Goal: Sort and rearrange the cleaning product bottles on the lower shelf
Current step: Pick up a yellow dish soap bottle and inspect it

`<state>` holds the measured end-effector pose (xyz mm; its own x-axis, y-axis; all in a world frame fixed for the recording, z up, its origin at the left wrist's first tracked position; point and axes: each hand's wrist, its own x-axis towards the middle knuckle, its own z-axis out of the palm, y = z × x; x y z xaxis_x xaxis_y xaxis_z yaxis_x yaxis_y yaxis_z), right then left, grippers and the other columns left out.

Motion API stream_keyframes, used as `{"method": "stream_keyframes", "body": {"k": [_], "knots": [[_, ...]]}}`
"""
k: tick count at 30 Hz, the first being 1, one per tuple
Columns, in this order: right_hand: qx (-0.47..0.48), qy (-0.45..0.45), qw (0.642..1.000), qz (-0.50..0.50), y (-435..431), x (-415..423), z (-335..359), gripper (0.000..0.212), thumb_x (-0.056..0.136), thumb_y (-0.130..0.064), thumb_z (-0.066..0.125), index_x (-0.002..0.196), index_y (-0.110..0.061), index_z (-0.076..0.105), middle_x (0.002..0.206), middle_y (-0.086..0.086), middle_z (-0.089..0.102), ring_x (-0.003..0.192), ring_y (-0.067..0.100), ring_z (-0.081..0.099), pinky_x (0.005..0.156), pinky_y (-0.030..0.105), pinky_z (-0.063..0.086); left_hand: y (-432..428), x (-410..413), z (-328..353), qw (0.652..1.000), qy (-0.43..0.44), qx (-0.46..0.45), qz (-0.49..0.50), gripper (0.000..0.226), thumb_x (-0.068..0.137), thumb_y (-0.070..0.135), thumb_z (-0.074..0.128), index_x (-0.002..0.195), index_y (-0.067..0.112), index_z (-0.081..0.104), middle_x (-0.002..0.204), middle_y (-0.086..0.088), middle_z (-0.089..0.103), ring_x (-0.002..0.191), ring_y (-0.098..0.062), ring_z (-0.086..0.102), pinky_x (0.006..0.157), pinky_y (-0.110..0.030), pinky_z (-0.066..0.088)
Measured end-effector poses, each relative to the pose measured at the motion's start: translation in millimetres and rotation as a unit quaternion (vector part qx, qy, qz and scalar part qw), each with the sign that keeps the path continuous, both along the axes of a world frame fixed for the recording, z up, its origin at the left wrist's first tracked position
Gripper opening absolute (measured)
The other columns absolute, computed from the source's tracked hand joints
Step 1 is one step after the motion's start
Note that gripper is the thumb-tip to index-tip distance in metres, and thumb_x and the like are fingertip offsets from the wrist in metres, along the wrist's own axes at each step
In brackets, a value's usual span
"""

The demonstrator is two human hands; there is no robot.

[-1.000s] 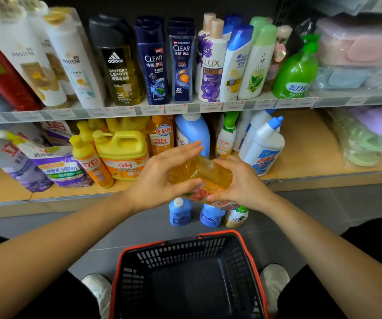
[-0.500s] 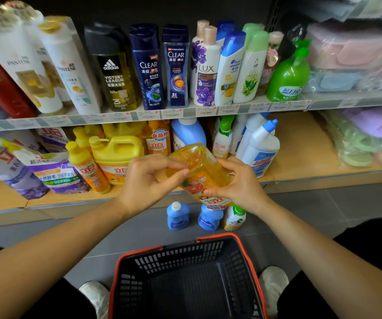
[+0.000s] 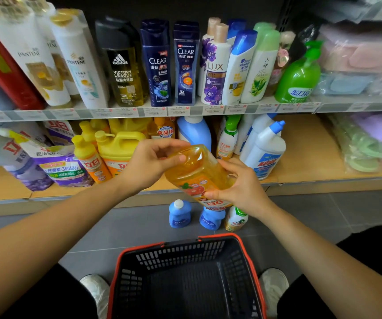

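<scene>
Head view: both hands hold one orange detergent bottle (image 3: 196,173) in the air, in front of the lower shelf (image 3: 312,157) and above the floor. The bottle is tilted, clear end up-left, label w/ fruit picture facing the camera. L hand (image 3: 148,164) grips the upper end, thumb and fingers curled on it. R hand (image 3: 240,187) grasps the lower part, fingers round the label side; the cap end is hidden.

On the shelf behind stand a yellow jug (image 3: 118,146), a small yellow bottle (image 3: 88,157) just beside it, a purple refill pouch (image 3: 63,166), a blue bottle (image 3: 194,132) and a white toilet-cleaner bottle (image 3: 266,150) w/ blue cap.

On the floor below the hands are 2 small blue bottles (image 3: 179,214) and a white bottle w/ green cap (image 3: 236,218). A black basket w/ red rim (image 3: 185,249) is near the feet.
</scene>
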<state>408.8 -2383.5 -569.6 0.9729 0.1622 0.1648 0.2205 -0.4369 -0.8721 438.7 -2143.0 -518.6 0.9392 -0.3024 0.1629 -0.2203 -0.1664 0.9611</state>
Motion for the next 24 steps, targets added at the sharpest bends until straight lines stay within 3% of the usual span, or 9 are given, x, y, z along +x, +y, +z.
{"method": "stream_keyframes", "body": {"k": [3, 5, 7, 9, 12, 16, 18, 20, 24], "knots": [[0.014, 0.001, 1.0, -0.003, -0.3, 1.2, 0.8, 0.059, 0.062, -0.029, 0.095, 0.106, -0.049, 0.063, 0.106, 0.002, 0.06, 0.103, 0.01, 0.063, 0.092, 0.036, 0.055, 3.5, 0.6, 1.6, 1.0, -0.003, 0.002, -0.031, 0.044, 0.09, -0.01, 0.065, 0.127, 0.014, 0.065, 0.116, 0.001, 0.073, 0.108, -0.004, 0.068, 0.087, -0.02, 0.054], [0.018, 0.004, 1.0, -0.002, -1.0, 1.9, 0.3, 0.054, 0.064, -0.03, 0.094, 0.108, -0.045, 0.066, 0.104, 0.003, 0.061, 0.101, 0.01, 0.063, 0.092, 0.038, 0.055, 6.0, -0.1, 1.0, 0.998, -0.017, 0.029, -0.062, 0.042, 0.093, -0.012, 0.06, 0.125, 0.013, 0.068, 0.135, -0.004, 0.064, 0.125, -0.006, 0.059, 0.091, -0.019, 0.052], [0.028, 0.013, 1.0, -0.004, -0.7, 2.4, 0.1, 0.053, 0.065, -0.03, 0.093, 0.111, -0.04, 0.067, 0.106, 0.006, 0.061, 0.101, 0.011, 0.062, 0.092, 0.04, 0.054, 7.2, -2.3, 0.8, 0.995, -0.028, 0.034, -0.086, 0.035, 0.094, -0.007, 0.06, 0.121, 0.013, 0.071, 0.149, -0.005, 0.053, 0.13, -0.008, 0.053, 0.085, -0.015, 0.051], [0.033, 0.027, 0.999, -0.002, -0.2, 3.7, 0.1, 0.055, 0.067, -0.029, 0.092, 0.116, -0.033, 0.068, 0.111, 0.007, 0.064, 0.104, 0.012, 0.063, 0.093, 0.041, 0.054, 7.9, -3.3, -0.4, 0.993, -0.046, 0.036, -0.108, 0.033, 0.094, -0.003, 0.063, 0.124, 0.01, 0.069, 0.152, -0.003, 0.05, 0.137, -0.01, 0.05, 0.096, -0.021, 0.052], [0.061, 0.063, 0.996, 0.021, 0.2, 4.8, 0.3, 0.054, 0.07, -0.025, 0.09, 0.118, -0.033, 0.066, 0.112, -0.002, 0.072, 0.105, 0.01, 0.067, 0.091, 0.033, 0.056, 9.8, -1.7, -4.2, 0.989, -0.08, 0.068, -0.101, 0.037, 0.092, 0.006, 0.068, 0.127, 0.019, 0.068, 0.138, 0.005, 0.064, 0.144, -0.008, 0.042, 0.116, -0.027, 0.038], [0.095, 0.115, 0.987, 0.053, 4.8, 0.8, -4.0, 0.061, 0.075, -0.017, 0.087, 0.128, -0.029, 0.059, 0.114, -0.011, 0.073, 0.103, 0.005, 0.068, 0.081, 0.017, 0.053, 10.7, -1.8, -6.1, 0.995, -0.064, 0.055, -0.057, 0.031, 0.087, 0.009, 0.075, 0.111, 0.028, 0.076, 0.117, 0.02, 0.073, 0.137, -0.003, 0.05, 0.103, -0.018, 0.048], [0.11, 0.13, 0.984, 0.054, 7.4, 0.1, -7.6, 0.062, 0.075, -0.019, 0.087, 0.129, -0.029, 0.058, 0.116, -0.009, 0.073, 0.105, 0.007, 0.068, 0.084, 0.022, 0.054, 8.4, -3.5, -6.4, 0.997, -0.069, 0.028, -0.025, 0.025, 0.083, 0.013, 0.078, 0.102, 0.03, 0.077, 0.108, 0.022, 0.074, 0.126, -0.003, 0.059, 0.09, -0.016, 0.054], [0.131, 0.144, 0.98, 0.049, 9.0, 2.2, -11.7, 0.063, 0.073, -0.023, 0.088, 0.129, -0.027, 0.059, 0.118, -0.004, 0.072, 0.109, 0.013, 0.067, 0.092, 0.034, 0.055, 7.2, -4.3, -7.1, 0.995, -0.098, 0.026, 0.018, 0.02, 0.08, 0.02, 0.079, 0.097, 0.029, 0.076, 0.108, 0.008, 0.073, 0.116, -0.008, 0.064, 0.083, -0.019, 0.056], [0.184, 0.16, 0.969, 0.029, 11.4, 4.4, -18.5, 0.06, 0.073, -0.021, 0.088, 0.126, -0.021, 0.06, 0.117, 0.002, 0.073, 0.109, 0.019, 0.069, 0.093, 0.043, 0.057, 10.1, -7.9, -16.1, 0.987, -0.142, 0.05, 0.061, 0.032, 0.081, 0.01, 0.082, 0.11, 0.018, 0.072, 0.117, -0.005, 0.06, 0.108, -0.013, 0.063, 0.079, -0.025, 0.06]]}}
